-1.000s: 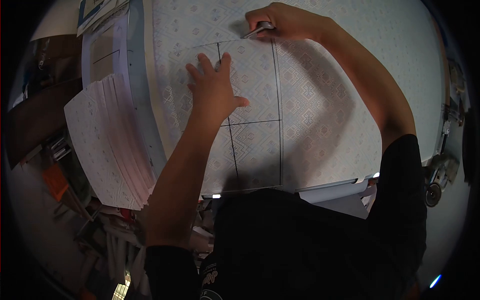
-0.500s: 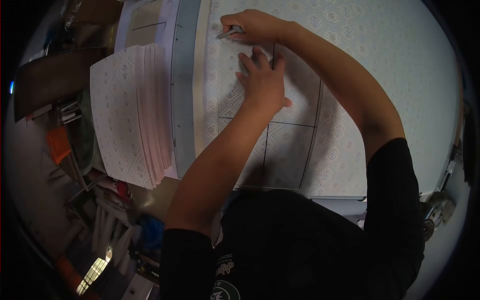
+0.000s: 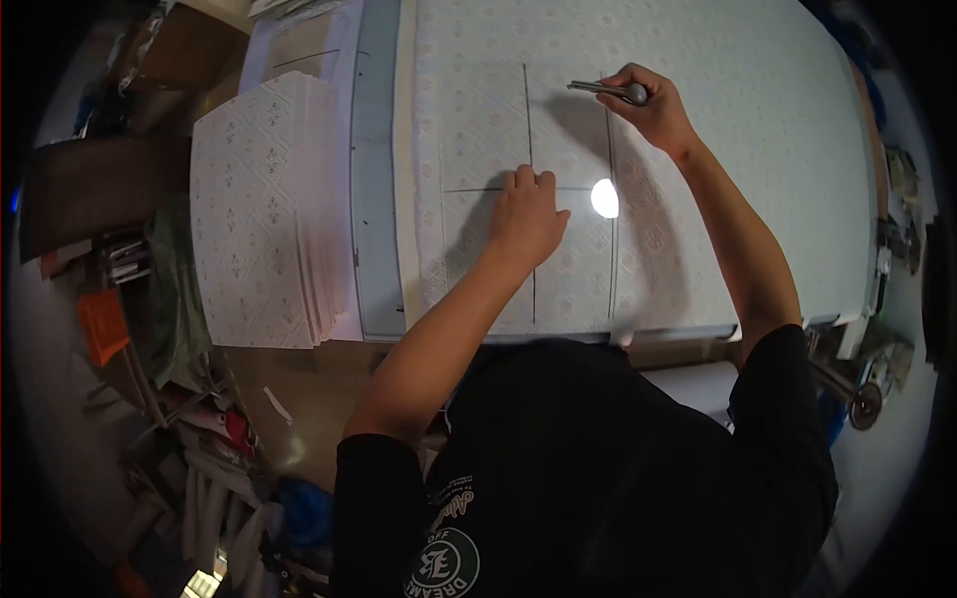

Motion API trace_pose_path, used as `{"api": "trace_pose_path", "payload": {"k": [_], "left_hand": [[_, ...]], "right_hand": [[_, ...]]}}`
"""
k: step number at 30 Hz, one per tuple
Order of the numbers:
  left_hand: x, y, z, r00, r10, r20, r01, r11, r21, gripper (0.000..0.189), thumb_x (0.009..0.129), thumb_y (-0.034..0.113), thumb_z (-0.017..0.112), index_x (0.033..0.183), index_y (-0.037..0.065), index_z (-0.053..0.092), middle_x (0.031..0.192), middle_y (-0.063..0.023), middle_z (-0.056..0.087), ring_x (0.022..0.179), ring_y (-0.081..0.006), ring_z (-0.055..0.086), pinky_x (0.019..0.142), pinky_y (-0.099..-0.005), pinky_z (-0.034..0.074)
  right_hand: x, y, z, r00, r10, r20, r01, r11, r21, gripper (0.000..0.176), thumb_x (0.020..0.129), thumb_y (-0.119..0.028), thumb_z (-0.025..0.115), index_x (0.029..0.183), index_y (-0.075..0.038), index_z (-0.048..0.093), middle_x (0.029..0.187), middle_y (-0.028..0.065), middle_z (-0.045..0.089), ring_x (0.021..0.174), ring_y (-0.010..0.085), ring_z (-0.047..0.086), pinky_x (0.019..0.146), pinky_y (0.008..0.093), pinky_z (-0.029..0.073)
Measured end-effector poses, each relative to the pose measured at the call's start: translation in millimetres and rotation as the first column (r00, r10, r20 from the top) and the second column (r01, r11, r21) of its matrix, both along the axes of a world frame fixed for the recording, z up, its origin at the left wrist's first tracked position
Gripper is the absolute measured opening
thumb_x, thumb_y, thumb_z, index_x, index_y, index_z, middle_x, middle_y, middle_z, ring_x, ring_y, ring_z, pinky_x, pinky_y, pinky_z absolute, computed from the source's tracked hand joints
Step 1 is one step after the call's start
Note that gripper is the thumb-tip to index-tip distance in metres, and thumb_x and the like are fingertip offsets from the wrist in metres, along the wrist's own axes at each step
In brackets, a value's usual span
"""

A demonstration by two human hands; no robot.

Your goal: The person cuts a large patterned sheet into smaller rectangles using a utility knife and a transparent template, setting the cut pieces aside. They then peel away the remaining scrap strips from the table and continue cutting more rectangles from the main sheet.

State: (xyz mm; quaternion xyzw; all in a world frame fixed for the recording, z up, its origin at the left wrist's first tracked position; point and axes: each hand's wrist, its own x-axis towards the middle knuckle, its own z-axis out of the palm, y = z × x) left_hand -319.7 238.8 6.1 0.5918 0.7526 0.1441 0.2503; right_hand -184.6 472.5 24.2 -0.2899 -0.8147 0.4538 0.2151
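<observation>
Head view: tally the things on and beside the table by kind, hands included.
hands: 2, left hand and right hand
metal tool: 1, gripped in the right hand
large patterned sheet: 1
stack of patterned pieces: 1
total: 5

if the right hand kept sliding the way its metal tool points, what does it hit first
Probably nothing solid: the right hand aims its metal tool leftward across the flat patterned sheet, first crossing the dark drawn line. The left hand sits lower, out of that path.
</observation>
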Motion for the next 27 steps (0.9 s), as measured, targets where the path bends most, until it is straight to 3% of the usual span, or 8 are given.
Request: {"api": "trace_pose_path", "payload": {"k": [2,4,8,13,16,18,24,27], "left_hand": [[3,-20,1,0.998,-0.061,0.013,0.061,0.998,-0.001,0.055,0.082,0.026,0.082,0.123,-0.002,0.057,0.123,-0.0209,0.053,0.117,-0.0354,0.053,0.097,-0.043,0.051],[5,-35,5,0.994,-0.104,0.019,0.104,0.995,-0.001,0.057,0.082,0.026,0.083,0.124,-0.003,0.057,0.124,-0.0207,0.053,0.117,-0.0354,0.053,0.097,-0.0427,0.051],[10,-53,4,0.985,-0.168,-0.049,0.168,0.986,-0.021,0.066,0.076,0.027,0.087,0.126,-0.003,0.055,0.126,-0.0193,0.051,0.12,-0.0353,0.05,0.098,-0.0422,0.051],[27,-68,15,0.972,-0.126,-0.199,0.094,0.982,-0.166,0.084,0.069,0.031,0.092,0.136,0.0,0.051,0.138,-0.0173,0.046,0.128,-0.0362,0.046,0.101,-0.0474,0.051],[33,-71,23,0.967,-0.072,-0.246,-0.006,0.953,-0.303,0.101,0.064,0.032,0.095,0.147,0.007,0.043,0.151,-0.0162,0.036,0.135,-0.0382,0.04,0.102,-0.0562,0.049],[35,-70,26,0.968,-0.043,-0.248,-0.067,0.905,-0.42,0.111,0.062,0.032,0.096,0.155,0.021,0.035,0.162,-0.0169,0.023,0.144,-0.0465,0.029,0.105,-0.0648,0.044],[39,-76,15,0.964,0.102,-0.244,-0.195,0.897,-0.396,0.115,0.062,0.028,0.097,0.157,0.036,0.032,0.169,-0.0171,0.007,0.147,-0.063,0.01,0.11,-0.0745,0.035],[35,-78,3,0.968,0.111,-0.226,-0.185,0.921,-0.342,0.114,0.062,0.027,0.097,0.156,0.035,0.033,0.169,-0.0164,0.008,0.147,-0.063,0.012,0.109,-0.0751,0.038]], "right_hand": [[52,-37,11,0.996,-0.033,0.083,0.038,0.997,-0.063,0.012,0.091,-0.007,0.076,0.099,-0.005,0.066,0.094,-0.0005,0.071,0.084,0.0085,0.061,0.077,0.0278,0.05],[91,-82,18,0.989,-0.003,0.15,0.027,0.987,-0.16,0.011,0.091,-0.004,0.075,0.097,-0.004,0.066,0.089,-0.0021,0.068,0.077,0.0042,0.056,0.07,0.0226,0.045],[133,-155,31,0.913,0.136,0.385,-0.081,0.984,-0.156,0.014,0.09,-0.004,0.074,0.101,-0.005,0.066,0.092,0.0037,0.071,0.08,0.0121,0.064,0.072,0.0267,0.05],[154,-193,31,0.808,0.45,0.381,-0.405,0.893,-0.197,0.019,0.087,-0.002,0.072,0.104,-0.006,0.066,0.098,0.009,0.072,0.085,0.025,0.071,0.07,0.0348,0.056],[165,-197,20,0.768,0.538,0.349,-0.518,0.841,-0.156,0.024,0.085,-0.001,0.072,0.107,-0.007,0.066,0.095,0.0087,0.072,0.083,0.0293,0.07,0.067,0.0375,0.055],[169,-194,16,0.736,0.577,0.354,-0.573,0.81,-0.127,0.025,0.085,0.0,0.072,0.107,-0.007,0.065,0.094,0.0092,0.071,0.082,0.0301,0.07,0.067,0.0385,0.054],[177,-195,4,0.742,0.583,0.33,-0.616,0.787,-0.004,0.018,0.087,-0.008,0.068,0.105,-0.007,0.064,0.092,0.0131,0.07,0.081,0.0381,0.067,0.068,0.0443,0.052],[176,-195,9,0.718,0.608,0.339,-0.653,0.757,0.025,0.015,0.09,-0.008,0.068,0.103,-0.005,0.063,0.092,0.0149,0.07,0.081,0.0388,0.067,0.068,0.0453,0.052]]}}
